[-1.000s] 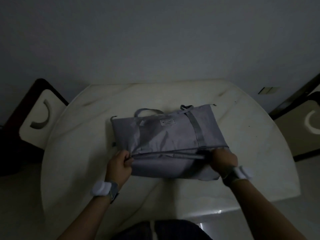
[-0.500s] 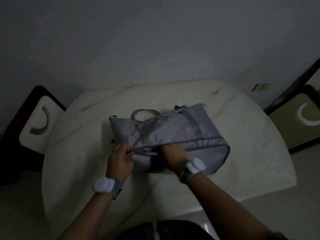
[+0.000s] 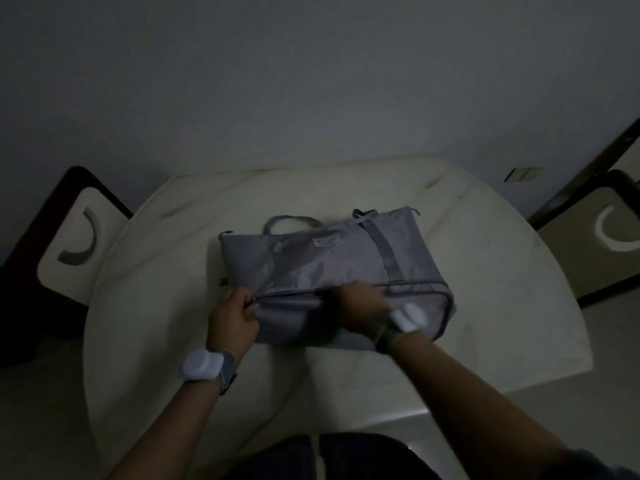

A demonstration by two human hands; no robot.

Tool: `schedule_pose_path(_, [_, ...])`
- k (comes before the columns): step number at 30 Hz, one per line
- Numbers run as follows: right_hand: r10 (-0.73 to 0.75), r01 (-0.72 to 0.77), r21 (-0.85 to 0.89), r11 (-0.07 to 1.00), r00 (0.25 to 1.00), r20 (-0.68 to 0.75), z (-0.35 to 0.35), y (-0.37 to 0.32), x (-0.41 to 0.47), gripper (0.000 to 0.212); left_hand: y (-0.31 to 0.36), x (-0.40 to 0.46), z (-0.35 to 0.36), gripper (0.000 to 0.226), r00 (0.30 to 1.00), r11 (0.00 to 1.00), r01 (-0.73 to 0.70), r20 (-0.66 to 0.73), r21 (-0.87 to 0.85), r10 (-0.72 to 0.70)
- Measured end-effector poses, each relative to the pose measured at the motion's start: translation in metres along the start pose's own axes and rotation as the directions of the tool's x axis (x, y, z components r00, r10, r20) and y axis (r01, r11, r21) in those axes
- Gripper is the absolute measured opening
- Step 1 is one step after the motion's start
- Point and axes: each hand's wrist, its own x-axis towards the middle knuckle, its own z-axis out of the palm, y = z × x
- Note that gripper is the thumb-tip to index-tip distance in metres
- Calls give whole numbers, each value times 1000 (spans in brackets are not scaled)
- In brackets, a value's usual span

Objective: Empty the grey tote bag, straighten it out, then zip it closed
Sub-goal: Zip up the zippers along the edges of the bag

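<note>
Zipping looks to be the step in hand: the grey tote bag (image 3: 332,268) lies flat in the middle of the round white counter (image 3: 502,271), its handles on the far side and the zipper line (image 3: 415,284) running along its near part. The left hand (image 3: 232,315) sits at the bag's near-left corner, its grip closed on the fabric at the end of the zipper line. The right hand (image 3: 360,306) lies on the same line near the middle of the bag; it is blurred, fingers curled, and whether its grip holds the zipper pull I cannot tell. To do this well, I judge the left hand should hold that corner down and taut so the cloth does not bunch ahead of the pull. The right hand should draw straight along the line, staying low against the bag. Loose fabric near the teeth could catch, so smoothing any fold first seems wise.
</note>
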Motion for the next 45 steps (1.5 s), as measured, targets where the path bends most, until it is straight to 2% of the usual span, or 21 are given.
schedule_pose_path(2, [-131, 130, 86, 988, 991, 10, 8, -65, 7, 34, 0, 0, -3, 19, 999, 999, -33, 15, 11, 33])
schedule_pose_path(5, [-155, 155, 14, 988, 987, -40, 18, -105, 22, 26, -3, -3, -7, 14, 998, 998, -59, 40, 20, 58])
schedule_pose_path(7, [-121, 118, -35, 992, 990, -79, 22, -92, 26, 29, -5, -5, -6, 17, 999, 999, -36, 35, 29, 35])
schedule_pose_path(9, [-103, 98, -84, 992, 993, -56, 21, -61, 27, 35, -7, -3, -5, 17, 1000, 1000, -6, 18, 18, 6])
schedule_pose_path(11, [-8, 4, -100, 995, 999, -40, 22, -18, 21, 36, -9, 0, -3, 16, 999, 1000, 7, 36, 20, -7])
schedule_pose_path(15, [231, -233, -131, 964, 972, -28, 14, 51, 14, 24, -10, 2, 1, 16, 998, 1000, -2, 62, 27, 1])
schedule_pose_path(17, [274, -271, -189, 944, 962, -10, 1, 53, 17, 19, -8, 9, 1, 16, 998, 999, -13, 63, 41, 10])
schedule_pose_path(20, [192, -200, -131, 971, 979, -71, -23, 21, 30, 12, -12, 20, -4, 13, 996, 998, -38, 86, 56, 33])
schedule_pose_path(23, [37, -22, 71, 997, 976, -214, -33, -31, 38, 14, -15, 17, -5, 12, 995, 998, -56, 87, 17, 54])
schedule_pose_path(26, [-79, 107, 179, 978, 984, -160, -23, -76, 49, 15, -23, 18, -4, 12, 994, 999, -31, 104, -16, 32])
schedule_pose_path(30, [-129, 138, 138, 981, 989, -71, -12, -108, 62, 26, -29, 20, -8, 9, 991, 999, -26, 131, -46, 32])
schedule_pose_path(35, [-165, 165, 10, 986, 986, -16, 4, -123, 68, 39, -32, 18, -6, 29, 988, 998, -34, 151, -57, 42])
schedule_pose_path(41, [-204, 200, -45, 979, 975, -89, 15, -128, 66, 32, -32, 20, -8, 26, 989, 998, -56, 136, -15, 57])
schedule_pose_path(45, [-201, 200, -19, 980, 975, -98, 18, -128, 64, 46, -34, 20, -9, 29, 988, 994, -92, 117, -61, 98])
